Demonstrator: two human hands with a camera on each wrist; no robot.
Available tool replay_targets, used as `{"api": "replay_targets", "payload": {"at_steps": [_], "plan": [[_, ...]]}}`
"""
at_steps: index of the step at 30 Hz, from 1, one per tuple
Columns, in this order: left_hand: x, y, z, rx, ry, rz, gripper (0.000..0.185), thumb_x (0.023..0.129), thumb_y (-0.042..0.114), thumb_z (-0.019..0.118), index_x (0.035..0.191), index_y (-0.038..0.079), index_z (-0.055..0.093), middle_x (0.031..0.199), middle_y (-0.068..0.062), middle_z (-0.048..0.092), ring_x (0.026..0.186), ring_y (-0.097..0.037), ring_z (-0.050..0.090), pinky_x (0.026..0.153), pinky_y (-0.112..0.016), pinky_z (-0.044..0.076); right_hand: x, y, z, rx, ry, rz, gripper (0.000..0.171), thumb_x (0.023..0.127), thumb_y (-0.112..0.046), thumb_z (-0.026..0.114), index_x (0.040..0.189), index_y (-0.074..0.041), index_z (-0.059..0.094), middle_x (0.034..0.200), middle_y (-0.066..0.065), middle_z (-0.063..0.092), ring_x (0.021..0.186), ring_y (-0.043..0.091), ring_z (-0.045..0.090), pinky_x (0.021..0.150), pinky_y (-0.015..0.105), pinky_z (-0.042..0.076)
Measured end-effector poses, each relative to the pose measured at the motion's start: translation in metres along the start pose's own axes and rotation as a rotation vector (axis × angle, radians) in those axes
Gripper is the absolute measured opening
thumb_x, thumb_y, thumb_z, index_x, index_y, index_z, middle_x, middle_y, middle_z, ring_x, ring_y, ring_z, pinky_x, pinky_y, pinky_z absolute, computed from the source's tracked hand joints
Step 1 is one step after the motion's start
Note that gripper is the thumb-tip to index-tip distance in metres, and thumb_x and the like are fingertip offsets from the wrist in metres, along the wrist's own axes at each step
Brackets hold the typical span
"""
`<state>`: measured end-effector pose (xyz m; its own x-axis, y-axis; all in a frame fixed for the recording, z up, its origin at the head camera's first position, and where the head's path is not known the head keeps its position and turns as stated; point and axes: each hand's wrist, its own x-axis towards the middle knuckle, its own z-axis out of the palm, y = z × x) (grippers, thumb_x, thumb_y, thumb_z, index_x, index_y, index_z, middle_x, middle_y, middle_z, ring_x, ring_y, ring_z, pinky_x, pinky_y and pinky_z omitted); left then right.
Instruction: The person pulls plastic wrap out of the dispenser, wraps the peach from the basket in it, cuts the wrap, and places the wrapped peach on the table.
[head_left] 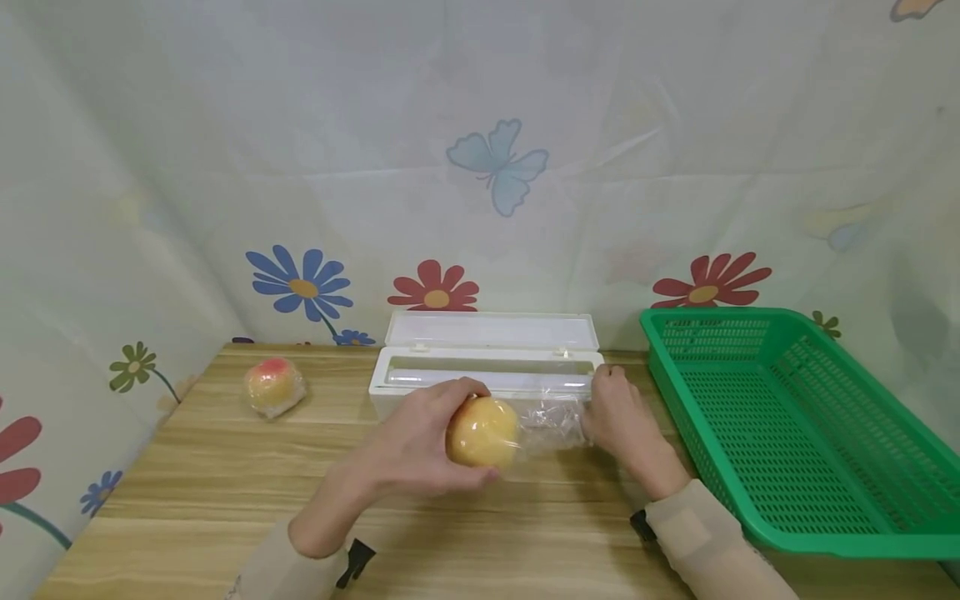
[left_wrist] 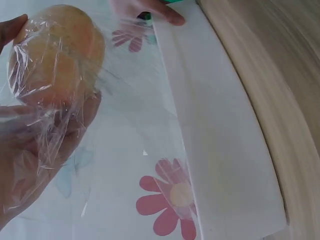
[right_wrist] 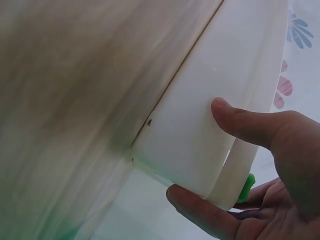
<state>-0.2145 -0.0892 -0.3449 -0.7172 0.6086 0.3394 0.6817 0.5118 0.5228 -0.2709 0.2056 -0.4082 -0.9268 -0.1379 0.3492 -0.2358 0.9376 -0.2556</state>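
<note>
My left hand [head_left: 416, 442] grips a yellow peach with a red blush [head_left: 483, 432], thumb and fingers spread around its sides. Clear cling film [left_wrist: 50, 55] covers the peach and trails over the palm in the left wrist view. From the fruit, crumpled film [head_left: 555, 421] stretches right toward the box. That white cling film box [head_left: 480, 358] lies with its lid raised, a pale roll inside. At its right end, my right hand [head_left: 622, 417] holds the corner; in the right wrist view the thumb presses the front face and a finger lies along the end.
A second peach [head_left: 275, 387], wrapped in film, sits at the left of the wooden table [head_left: 187, 467]. The green plastic basket [head_left: 817, 450] stands on the right, close to my right forearm. Behind the table hangs a flowered curtain [head_left: 360, 167].
</note>
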Motion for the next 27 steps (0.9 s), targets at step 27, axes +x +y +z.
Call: {"api": "replay_targets", "payload": {"at_steps": [27], "plan": [[-0.011,0.013,-0.011,-0.070,0.073,0.122,0.065,0.074,0.047,0.085,0.124,0.014,0.058,0.107,0.012,0.063,0.089,-0.005,0.061,0.072,-0.024,0.056,-0.002,-0.003,-0.001,-0.025,-0.023,-0.008,0.037,0.072,0.004,0.069,0.099,0.021,0.050,0.087,0.030,0.052,0.068,0.045,0.062,0.057,0.053,0.055]]}}
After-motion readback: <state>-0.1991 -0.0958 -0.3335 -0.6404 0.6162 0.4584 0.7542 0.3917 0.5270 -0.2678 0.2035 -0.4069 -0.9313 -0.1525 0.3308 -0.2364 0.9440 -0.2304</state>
